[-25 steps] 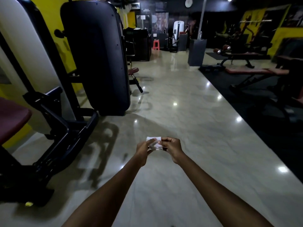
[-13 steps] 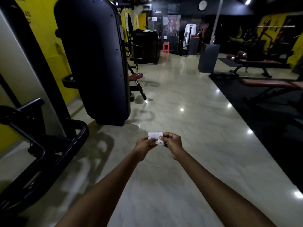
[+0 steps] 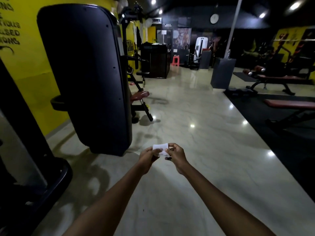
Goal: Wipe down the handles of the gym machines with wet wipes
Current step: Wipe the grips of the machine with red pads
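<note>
No handle is under the wipe at this moment, so as far as this view shows the wiping itself is not under way; which machines, if any, are already cleaned cannot be told from here, and the judgement is that the cloth is being readied or refolded between machines. The wet wipe [image 3: 160,148], small, white and folded, is held out in front of the body above the pale marble floor [image 3: 196,150], between both hands and touching nothing else. The left hand [image 3: 148,156] pinches its left side, fingers curled in with the thumb on top; the right hand [image 3: 175,155] pinches the right side, fingertips bent tight against the cloth, neither hand spread. The nearest machine, with its tall black shroud [image 3: 85,74], stands to the left, near but apart from the hands, and no handle on it shows clearly. Benches [image 3: 279,79] sit well apart along the dark mat at the right edge of the floor.
</note>
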A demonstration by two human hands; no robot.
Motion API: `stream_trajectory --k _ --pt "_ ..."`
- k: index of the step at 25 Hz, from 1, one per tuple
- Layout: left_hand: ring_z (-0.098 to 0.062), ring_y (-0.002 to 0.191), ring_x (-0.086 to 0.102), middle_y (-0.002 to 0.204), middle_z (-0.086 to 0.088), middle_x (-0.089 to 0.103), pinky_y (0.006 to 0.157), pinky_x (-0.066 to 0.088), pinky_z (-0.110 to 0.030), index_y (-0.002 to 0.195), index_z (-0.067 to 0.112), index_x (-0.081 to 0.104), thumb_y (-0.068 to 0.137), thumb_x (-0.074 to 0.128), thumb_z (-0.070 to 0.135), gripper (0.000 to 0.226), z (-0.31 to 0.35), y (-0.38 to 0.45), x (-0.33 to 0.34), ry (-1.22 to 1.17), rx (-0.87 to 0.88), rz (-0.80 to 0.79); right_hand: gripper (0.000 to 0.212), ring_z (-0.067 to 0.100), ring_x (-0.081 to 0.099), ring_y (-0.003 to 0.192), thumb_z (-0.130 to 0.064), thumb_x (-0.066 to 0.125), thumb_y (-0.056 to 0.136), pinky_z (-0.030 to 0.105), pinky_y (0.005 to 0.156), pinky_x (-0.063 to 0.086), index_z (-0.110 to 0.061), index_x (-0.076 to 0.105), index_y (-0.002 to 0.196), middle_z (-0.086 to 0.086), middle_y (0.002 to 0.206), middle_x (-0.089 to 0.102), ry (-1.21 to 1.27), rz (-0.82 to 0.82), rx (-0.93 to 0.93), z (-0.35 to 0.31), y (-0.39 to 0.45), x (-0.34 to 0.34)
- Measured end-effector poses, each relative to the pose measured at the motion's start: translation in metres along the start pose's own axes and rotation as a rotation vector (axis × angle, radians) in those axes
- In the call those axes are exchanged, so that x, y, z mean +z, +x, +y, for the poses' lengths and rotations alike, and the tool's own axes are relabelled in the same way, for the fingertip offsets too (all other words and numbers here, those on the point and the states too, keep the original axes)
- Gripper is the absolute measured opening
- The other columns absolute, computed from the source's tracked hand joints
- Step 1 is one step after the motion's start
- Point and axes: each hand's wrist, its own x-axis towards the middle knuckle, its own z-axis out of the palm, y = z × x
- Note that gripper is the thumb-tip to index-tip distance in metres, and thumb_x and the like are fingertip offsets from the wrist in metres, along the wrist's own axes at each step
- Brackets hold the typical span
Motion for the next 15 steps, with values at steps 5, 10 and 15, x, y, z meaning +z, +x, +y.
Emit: stream_trajectory --k 5,10,15 --pt "-0.022 0.086 0.063 0.095 -0.017 0.066 0.080 0.053 -0.024 0.107 -0.006 0.062 0.086 0.060 -0.001 0.022 0.043 0.121 0.015 0.116 0.029 -0.010 0.011 0.013 0.056 0.068 -0.001 0.053 0.090 0.025 0.059 0.048 -0.012 0.055 0.094 0.006 0.080 0.061 -0.025 0.035 -0.012 -0.030 0.126 -0.002" --pt "-0.018 0.079 0.063 0.085 -0.010 0.067 0.081 0.051 -0.025 0.103 -0.001 0.064 0.085 0.059 -0.004 0.018 0.066 0.256 0.029 0.145 0.088 0.007 0.013 0.012 0.055 0.069 -0.002 0.053 0.090 0.025 0.059 0.046 -0.012 0.055 0.098 0.001 0.078 0.058 -0.020 0.027 -0.030 -0.043 0.263 -0.009" --pt "-0.019 0.074 0.060 0.084 -0.014 0.062 0.064 0.054 -0.016 0.105 -0.006 0.060 0.086 0.052 -0.011 0.022 0.095 0.389 0.060 0.099 0.122 0.040 0.015 0.012 0.056 0.071 -0.001 0.052 0.090 0.025 0.061 0.047 -0.013 0.056 0.099 0.001 0.082 0.058 -0.065 -0.016 -0.027 -0.072 0.405 -0.030"
